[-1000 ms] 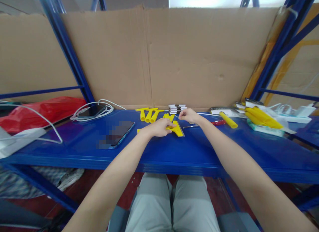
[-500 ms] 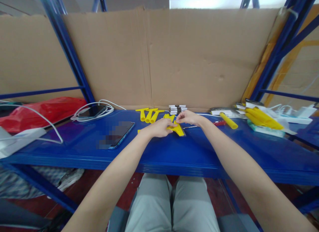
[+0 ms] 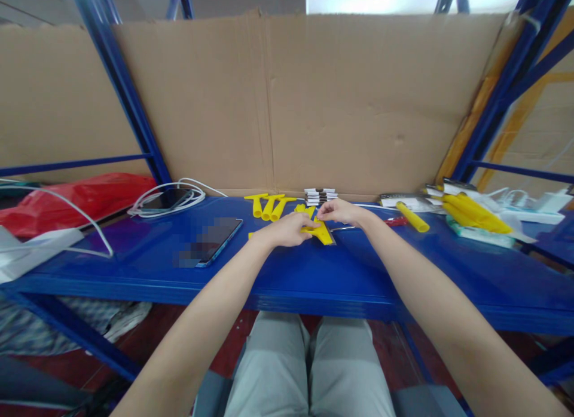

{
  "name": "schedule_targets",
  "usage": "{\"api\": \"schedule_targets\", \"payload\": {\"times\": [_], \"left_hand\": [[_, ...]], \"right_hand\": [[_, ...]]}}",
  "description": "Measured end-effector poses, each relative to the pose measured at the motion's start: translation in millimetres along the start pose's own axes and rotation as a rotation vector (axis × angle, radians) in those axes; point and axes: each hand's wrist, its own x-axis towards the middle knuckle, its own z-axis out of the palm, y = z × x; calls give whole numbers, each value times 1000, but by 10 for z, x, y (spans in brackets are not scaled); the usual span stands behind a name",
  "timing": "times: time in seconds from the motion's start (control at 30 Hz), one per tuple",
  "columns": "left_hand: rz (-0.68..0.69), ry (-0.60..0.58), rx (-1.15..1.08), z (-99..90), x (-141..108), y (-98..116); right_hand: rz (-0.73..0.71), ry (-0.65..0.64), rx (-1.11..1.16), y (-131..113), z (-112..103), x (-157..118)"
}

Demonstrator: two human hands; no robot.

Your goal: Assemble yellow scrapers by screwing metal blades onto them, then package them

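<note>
Yellow scraper [image 3: 324,234] lay near the middle of the blue counter [image 3: 323,279], its wide head turned to the right and a thin clear edge showing along that side. The person's left hand [image 3: 289,229] gripped its handle, fingers wrapped over the top. The right hand [image 3: 337,210] bent in over the far part of the head, thumb and fingertips drawn close together; whether they pinched something small could not be told. Just beyond were more yellow pieces [image 3: 305,210], with three yellow T-shaped handles [image 3: 268,208] in a row to their left. A dark phone [image 3: 222,238] lay left of the left hand. Beside the right wrist lay a red-handled screwdriver [image 3: 395,221], its shaft partly hidden, and past it a yellow tube [image 3: 412,217]. A white-and-black stack [image 3: 320,196] stood by the cardboard panel [image 3: 359,106].
</note>
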Motion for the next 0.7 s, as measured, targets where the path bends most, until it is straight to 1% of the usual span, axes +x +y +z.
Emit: {"api": "schedule_targets", "payload": {"times": [0.43, 0.7], "left_hand": [[-22, -14, 17, -10, 3, 11], [-22, -8, 26, -1, 3, 4]], "right_hand": [[50, 29, -51, -123, 46, -38], [80, 36, -42, -179, 52, -58]]}}
